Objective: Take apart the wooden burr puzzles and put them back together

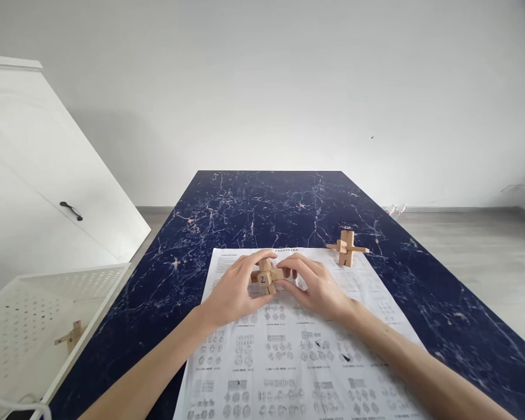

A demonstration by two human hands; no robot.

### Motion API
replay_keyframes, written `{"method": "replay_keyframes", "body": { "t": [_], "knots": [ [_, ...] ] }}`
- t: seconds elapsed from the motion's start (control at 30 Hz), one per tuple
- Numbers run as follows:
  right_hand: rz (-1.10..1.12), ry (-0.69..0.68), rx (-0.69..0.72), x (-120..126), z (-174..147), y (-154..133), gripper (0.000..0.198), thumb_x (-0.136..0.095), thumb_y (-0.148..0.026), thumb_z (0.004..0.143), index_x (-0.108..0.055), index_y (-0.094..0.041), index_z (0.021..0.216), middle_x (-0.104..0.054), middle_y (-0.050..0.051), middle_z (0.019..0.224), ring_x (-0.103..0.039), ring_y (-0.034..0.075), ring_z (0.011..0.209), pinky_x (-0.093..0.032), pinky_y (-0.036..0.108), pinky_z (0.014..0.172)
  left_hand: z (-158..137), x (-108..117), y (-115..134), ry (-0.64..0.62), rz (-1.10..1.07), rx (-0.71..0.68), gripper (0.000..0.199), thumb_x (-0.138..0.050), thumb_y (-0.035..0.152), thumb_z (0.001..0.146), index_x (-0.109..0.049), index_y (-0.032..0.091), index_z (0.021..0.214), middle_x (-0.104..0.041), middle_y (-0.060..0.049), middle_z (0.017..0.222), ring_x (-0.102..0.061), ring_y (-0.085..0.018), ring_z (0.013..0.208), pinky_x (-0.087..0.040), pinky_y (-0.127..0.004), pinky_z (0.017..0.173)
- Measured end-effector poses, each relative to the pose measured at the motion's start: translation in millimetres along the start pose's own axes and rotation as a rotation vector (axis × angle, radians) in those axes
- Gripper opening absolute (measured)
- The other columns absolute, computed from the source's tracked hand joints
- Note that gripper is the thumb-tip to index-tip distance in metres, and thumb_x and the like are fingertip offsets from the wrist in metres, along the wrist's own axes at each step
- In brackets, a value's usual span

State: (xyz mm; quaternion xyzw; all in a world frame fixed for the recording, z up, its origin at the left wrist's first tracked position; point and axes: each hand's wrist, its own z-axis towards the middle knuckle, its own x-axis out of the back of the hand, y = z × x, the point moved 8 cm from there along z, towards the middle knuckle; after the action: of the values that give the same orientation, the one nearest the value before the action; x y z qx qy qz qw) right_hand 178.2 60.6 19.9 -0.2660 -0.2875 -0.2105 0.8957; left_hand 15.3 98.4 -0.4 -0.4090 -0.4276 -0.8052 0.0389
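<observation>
A small wooden burr puzzle (263, 280) of interlocking blocks, with a 2 written on its face, is held just over the printed sheet (227, 373). My left hand (235, 289) grips it from the left, thumb at the bottom and fingers over the top. On the other side, my right hand (315, 286) pinches the block that sticks out to the right between thumb and fingertips. Some of the puzzle is covered by my fingers. Beyond my right hand, a second wooden puzzle (346, 249) stands at the sheet's upper right edge.
The sheet lies on a dark blue marble-patterned table (262, 210). At lower left, a white perforated basket (21, 315) holds another wooden cross-shaped piece (73, 335). A white cabinet (35, 163) stands left of the table, and a grey wall (271, 87) rises behind it.
</observation>
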Motion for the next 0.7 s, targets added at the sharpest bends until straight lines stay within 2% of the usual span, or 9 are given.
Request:
{"method": "replay_keyframes", "body": {
  "t": [0.13,0.37,0.7],
  "knots": [
    [0.049,-0.038,-0.102,-1.0,-6.7,5.9,0.017,-0.058,-0.032,0.113,-0.062,-0.020,0.126,-0.072,0.004,0.091,-0.064,0.016,0.067,-0.054,0.031,0.063,-1.1,-3.6,3.0,-0.007,-0.011,0.016,0.073,-0.081,0.041,0.098,-0.039,0.039,0.157,-0.063,-0.006,0.156,-0.059,-0.033,0.145,-0.053,-0.054,0.119],
    [0.118,-0.059,-0.188,-4.1,-8.5,8.4,0.017,-0.056,-0.031,0.111,-0.063,-0.021,0.123,-0.071,0.003,0.089,-0.063,0.014,0.065,-0.052,0.030,0.061,-0.1,-4.3,-0.2,-0.031,-0.016,0.075,0.064,-0.080,0.046,0.097,-0.049,0.037,0.152,-0.065,-0.007,0.151,-0.067,-0.033,0.133,-0.060,-0.050,0.109],
    [0.223,-0.125,-0.272,-13.5,-9.0,12.4,0.014,-0.055,-0.031,0.110,-0.063,-0.021,0.116,-0.074,0.001,0.083,-0.061,0.013,0.060,-0.048,0.029,0.058,0.1,-10.7,3.3,-0.099,0.042,-0.014,0.066,-0.077,0.051,0.101,-0.044,0.038,0.156,-0.066,-0.008,0.151,-0.067,-0.034,0.134,-0.057,-0.054,0.112]
  ]
}}
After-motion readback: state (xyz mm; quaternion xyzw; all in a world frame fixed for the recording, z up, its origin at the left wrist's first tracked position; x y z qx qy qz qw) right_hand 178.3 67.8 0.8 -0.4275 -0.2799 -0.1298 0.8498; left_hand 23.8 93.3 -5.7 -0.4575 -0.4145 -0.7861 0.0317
